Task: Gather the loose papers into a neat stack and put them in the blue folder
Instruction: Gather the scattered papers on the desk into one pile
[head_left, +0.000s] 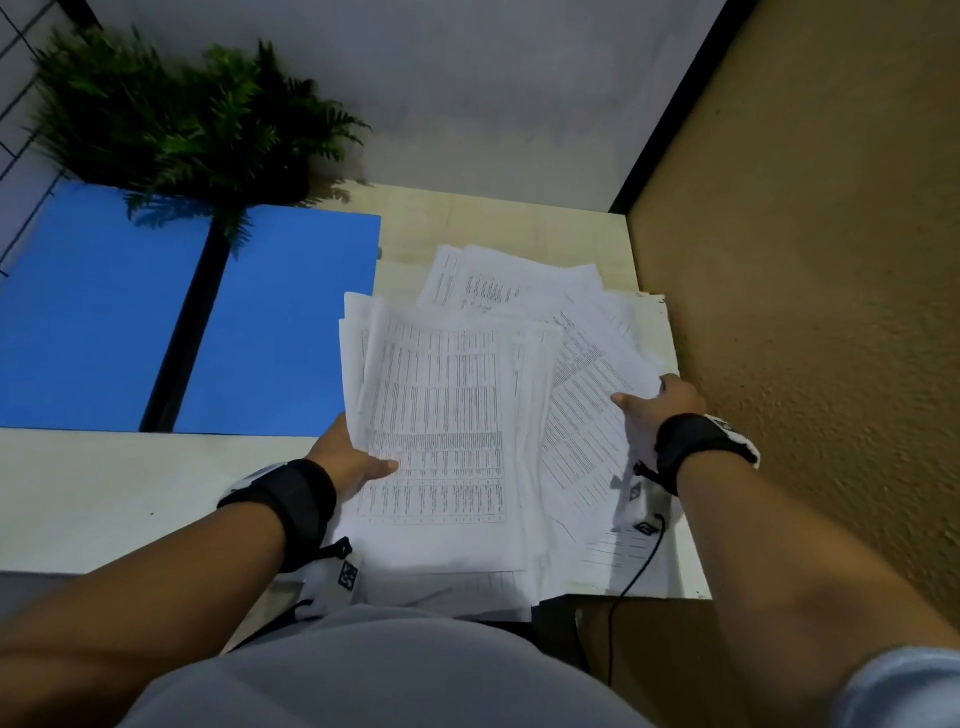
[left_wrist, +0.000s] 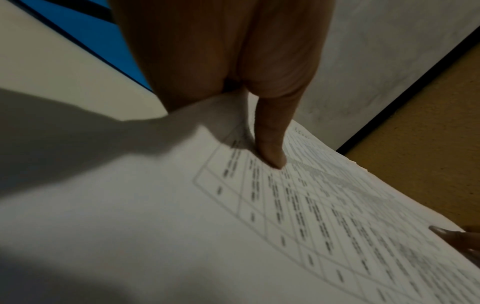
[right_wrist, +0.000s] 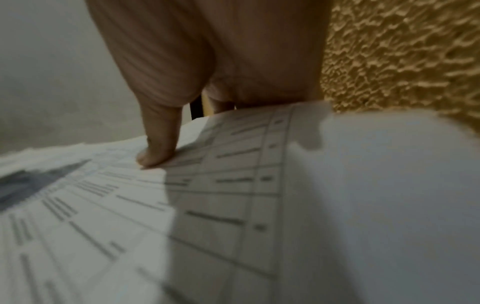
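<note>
Nearest the camera in the head view, a pale grey garment fills 6 o'clock, with two bare forearms reaching forward from 7 and 4 o'clock, each wearing one black wrist strap. A thin black cable (head_left: 636, 566) hangs off the near table edge at 5 o'clock.

The table (head_left: 104, 493) is a smooth off-white laminate top with a chipped corner near the right wall. On its right half, at the centre of the view, lies a loose fan of papers (head_left: 441, 415): thin white sheets printed with ruled tables of small blurred text, overlapping at different angles, too many and too overlapped to count.

The left hand (head_left: 349, 457) grips the left edge of the upper sheets, thumb pressed flat on top and fingers hidden beneath. The left wrist view shows that thumb (left_wrist: 270, 144) on the printed grid. The right hand (head_left: 657, 400) holds the right edge of the fan at 3 o'clock the same way, with the thumb on top and the other fingers tucked under; the right wrist view shows its thumb (right_wrist: 158, 142) on the page.

Farther back at 9 to 10 o'clock, one blue folder (head_left: 280, 322) lies opened flat just left of the papers, with two matte blue panels joined by a black spine. Behind it at 11 o'clock stands one green fern-like plant (head_left: 182, 114), its fronds overhanging the folder. A smooth grey wall (head_left: 493, 93) closes the back; a rough, textured tan wall (head_left: 831, 260) runs along the right, with a black vertical strip at the corner between them.
</note>
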